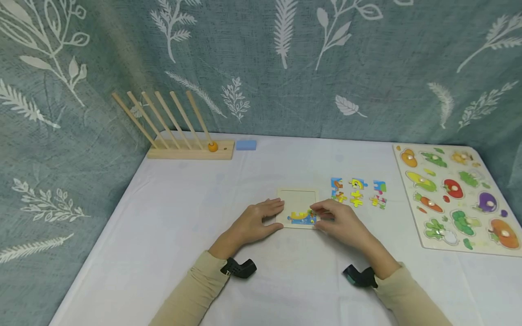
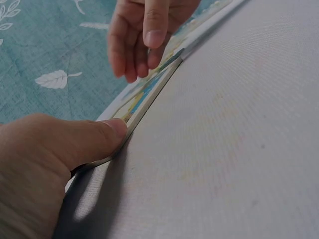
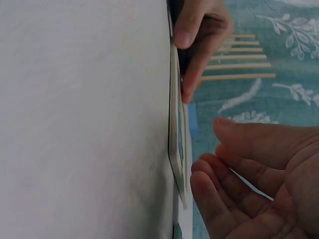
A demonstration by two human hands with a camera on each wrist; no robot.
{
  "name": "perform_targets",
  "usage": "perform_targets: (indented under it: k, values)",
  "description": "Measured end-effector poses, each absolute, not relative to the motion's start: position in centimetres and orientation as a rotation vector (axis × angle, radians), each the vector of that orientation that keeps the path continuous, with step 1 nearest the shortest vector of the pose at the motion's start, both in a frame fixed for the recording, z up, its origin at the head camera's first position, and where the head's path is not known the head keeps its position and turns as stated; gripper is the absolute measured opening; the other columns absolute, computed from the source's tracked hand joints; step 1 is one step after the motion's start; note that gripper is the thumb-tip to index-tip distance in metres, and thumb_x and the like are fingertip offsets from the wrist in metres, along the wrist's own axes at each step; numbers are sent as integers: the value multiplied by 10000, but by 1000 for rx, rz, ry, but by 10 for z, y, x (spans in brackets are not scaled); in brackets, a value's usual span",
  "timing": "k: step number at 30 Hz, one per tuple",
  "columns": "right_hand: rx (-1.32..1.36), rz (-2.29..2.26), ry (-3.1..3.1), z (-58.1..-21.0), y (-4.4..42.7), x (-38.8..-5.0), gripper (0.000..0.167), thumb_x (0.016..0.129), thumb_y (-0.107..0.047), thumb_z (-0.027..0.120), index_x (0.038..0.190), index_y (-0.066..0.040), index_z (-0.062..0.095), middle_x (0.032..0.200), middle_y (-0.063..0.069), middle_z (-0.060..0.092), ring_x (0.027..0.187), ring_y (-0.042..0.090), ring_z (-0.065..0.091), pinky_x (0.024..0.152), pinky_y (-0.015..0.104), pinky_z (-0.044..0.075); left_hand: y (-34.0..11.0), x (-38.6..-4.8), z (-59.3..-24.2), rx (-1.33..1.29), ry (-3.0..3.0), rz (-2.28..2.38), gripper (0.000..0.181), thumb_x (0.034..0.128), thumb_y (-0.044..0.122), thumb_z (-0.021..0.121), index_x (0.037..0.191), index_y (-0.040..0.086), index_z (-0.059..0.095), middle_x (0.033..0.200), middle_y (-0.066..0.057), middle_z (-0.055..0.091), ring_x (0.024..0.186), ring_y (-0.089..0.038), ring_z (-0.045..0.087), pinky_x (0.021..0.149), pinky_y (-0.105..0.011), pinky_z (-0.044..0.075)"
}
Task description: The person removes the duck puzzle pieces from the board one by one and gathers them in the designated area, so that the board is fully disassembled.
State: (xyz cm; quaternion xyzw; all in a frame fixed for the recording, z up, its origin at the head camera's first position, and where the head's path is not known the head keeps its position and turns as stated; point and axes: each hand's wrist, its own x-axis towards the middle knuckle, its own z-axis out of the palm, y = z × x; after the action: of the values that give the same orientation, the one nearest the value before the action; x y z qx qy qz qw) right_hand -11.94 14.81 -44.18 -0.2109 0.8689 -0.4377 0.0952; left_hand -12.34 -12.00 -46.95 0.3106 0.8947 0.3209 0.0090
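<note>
A small wooden puzzle tray [image 1: 297,192] lies on the white tablecloth between the two hands. Along its near side sit a few joined jigsaw pieces [image 1: 302,219], yellow above and blue below. My left hand [image 1: 258,221] holds the tray's left side, its thumb on the near corner and its fingers farther up the edge. Over the tray's right end hovers my right hand [image 1: 340,222], its fingers loosely bent. Nothing shows between that thumb and fingers [image 3: 234,179] in the right wrist view. Loose jigsaw pieces [image 1: 356,202] lie in two rows beyond the right hand.
A large wooden vegetable puzzle board [image 1: 438,229] lies at the right. At the back left stands a wooden rack with upright pegs [image 1: 191,155], an orange bead [image 1: 213,146] on one peg. A blue block [image 1: 246,145] sits beside it. A patterned curtain [image 1: 261,104] hangs behind.
</note>
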Motion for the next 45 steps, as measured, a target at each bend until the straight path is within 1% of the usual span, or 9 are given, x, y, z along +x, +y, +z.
perform_targets:
  k: [5, 8, 14, 22, 28, 37, 41, 45]
  values:
    - [-700, -1256, 2523, -440, 132, -125, 370, 820, -61, 721, 1174, -12, 624, 1153, 101, 648, 1045, 221, 635, 888, 305, 546, -120, -124, -470, 974, 2790, 1026, 537, 848, 270, 716, 1308, 39, 565, 1360, -88, 547, 1298, -225, 486, 1109, -360, 369]
    - [-727, -1183, 2540, -440, 125, -127, 383, 817, -69, 725, 1181, -16, 620, 1152, 99, 646, 1012, 215, 641, 874, 315, 550, -119, -125, -471, 990, 2779, 1039, 535, 849, 264, 716, 1305, 29, 565, 1359, -97, 545, 1297, -233, 486, 1109, -363, 368]
    - [-772, -993, 2634, -443, 118, -128, 372, 817, -96, 721, 1176, -47, 638, 1092, 39, 610, 937, 158, 602, 834, 333, 528, -120, -124, -470, 1005, 2779, 1022, 537, 854, 266, 712, 1310, 28, 560, 1365, -100, 539, 1299, -241, 483, 1108, -367, 369]
    - [-808, -930, 2652, -443, 116, -128, 336, 846, -129, 703, 1174, -80, 647, 1091, 31, 564, 934, 128, 547, 839, 340, 501, -122, -126, -468, 1033, 2795, 1024, 531, 849, 249, 718, 1301, 17, 565, 1350, -109, 552, 1288, -246, 495, 1098, -369, 383]
    - [-845, -964, 2617, -444, 119, -130, 307, 855, -127, 696, 1157, -96, 646, 1091, 21, 566, 939, 123, 538, 843, 336, 496, -121, -125, -469, 1023, 2790, 1025, 529, 852, 253, 715, 1302, 20, 566, 1350, -106, 553, 1289, -243, 493, 1098, -371, 383]
    - [-782, -1100, 2546, -446, 118, -131, 313, 834, -71, 702, 1126, -101, 593, 1094, 36, 574, 970, 177, 572, 874, 362, 511, -122, -125, -471, 1015, 2792, 1044, 527, 848, 248, 719, 1299, 20, 570, 1346, -106, 556, 1289, -237, 495, 1106, -362, 373]
    - [-775, -1223, 2517, -451, 120, -132, 284, 836, -11, 677, 1104, -83, 614, 1091, 55, 609, 960, 184, 591, 861, 335, 530, -122, -126, -472, 1016, 2792, 1037, 528, 845, 251, 722, 1296, 22, 573, 1346, -104, 556, 1288, -232, 496, 1110, -356, 368]
    - [-765, -1312, 2527, -456, 123, -133, 269, 839, 12, 665, 1087, -93, 659, 1061, 36, 641, 916, 150, 596, 826, 288, 536, -121, -125, -470, 1022, 2795, 1034, 528, 843, 250, 723, 1294, 19, 574, 1343, -106, 559, 1285, -235, 499, 1110, -355, 368]
